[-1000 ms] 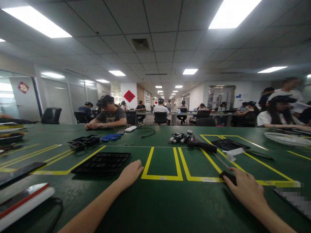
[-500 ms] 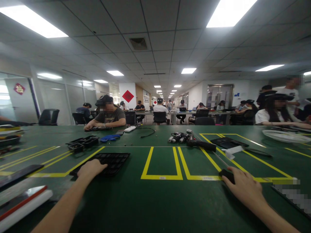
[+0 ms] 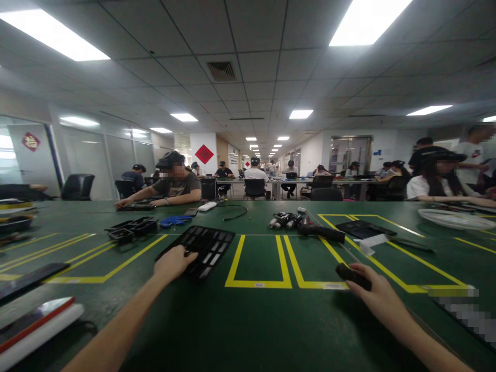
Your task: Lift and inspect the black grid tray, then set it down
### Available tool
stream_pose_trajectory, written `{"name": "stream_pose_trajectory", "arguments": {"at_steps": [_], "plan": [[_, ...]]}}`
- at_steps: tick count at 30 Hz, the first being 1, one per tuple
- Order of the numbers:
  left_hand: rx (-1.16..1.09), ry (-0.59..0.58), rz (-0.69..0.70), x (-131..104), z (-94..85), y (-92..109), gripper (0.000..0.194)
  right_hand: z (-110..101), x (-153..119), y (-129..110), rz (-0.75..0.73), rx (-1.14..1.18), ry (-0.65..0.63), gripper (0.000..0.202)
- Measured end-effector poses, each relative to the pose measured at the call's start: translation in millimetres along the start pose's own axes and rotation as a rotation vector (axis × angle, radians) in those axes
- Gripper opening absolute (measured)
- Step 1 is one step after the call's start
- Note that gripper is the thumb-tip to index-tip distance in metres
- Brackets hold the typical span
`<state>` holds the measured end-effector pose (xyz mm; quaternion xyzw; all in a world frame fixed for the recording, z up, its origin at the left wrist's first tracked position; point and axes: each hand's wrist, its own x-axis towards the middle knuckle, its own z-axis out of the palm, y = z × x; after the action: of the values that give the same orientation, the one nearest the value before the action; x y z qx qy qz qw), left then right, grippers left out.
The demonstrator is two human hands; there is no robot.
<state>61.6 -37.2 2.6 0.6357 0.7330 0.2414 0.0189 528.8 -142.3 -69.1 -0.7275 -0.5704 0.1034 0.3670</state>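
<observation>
A black tray with rows of small compartments [image 3: 209, 250] is tilted up over the green table [image 3: 248, 320]. My left hand [image 3: 172, 266] grips its near left edge, thumb on top. In my right hand [image 3: 374, 292] is a dark handle-like object [image 3: 353, 276], held between thumb and fingers above the front yellow tape line. A thin strip seems to run from near it toward the back; what it is I cannot make out. Ahead of my right hand lies a black tool with a thick grip [image 3: 323, 232].
Black bins [image 3: 132, 229] and a blue item [image 3: 175, 221] stand behind the tray. Metal cylinders [image 3: 287, 219] lie at centre back, a flat black device [image 3: 364, 228] at right. A white-and-red item [image 3: 39, 328] is at front left. A person [image 3: 176, 181] sits across the table.
My left hand has moved right and lifted the tray into a tilt. My right hand has shifted slightly left with the dark object. The person opposite has stretched out an arm.
</observation>
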Motion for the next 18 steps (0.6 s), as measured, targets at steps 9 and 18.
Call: {"name": "stream_pose_trajectory", "arguments": {"at_steps": [9, 18], "plan": [[-0.839, -0.485, 0.482, -117.9, 68.1, 127.0, 0.046, 21.8, -69.2, -69.3, -0.199, 0.705, -0.395, 0.046], [-1.173, -0.627, 0.545, -149.3, 74.2, 130.1, 0.044, 29.1, -80.0, -71.0, -0.348, 0.711, -0.480, 0.044]]}}
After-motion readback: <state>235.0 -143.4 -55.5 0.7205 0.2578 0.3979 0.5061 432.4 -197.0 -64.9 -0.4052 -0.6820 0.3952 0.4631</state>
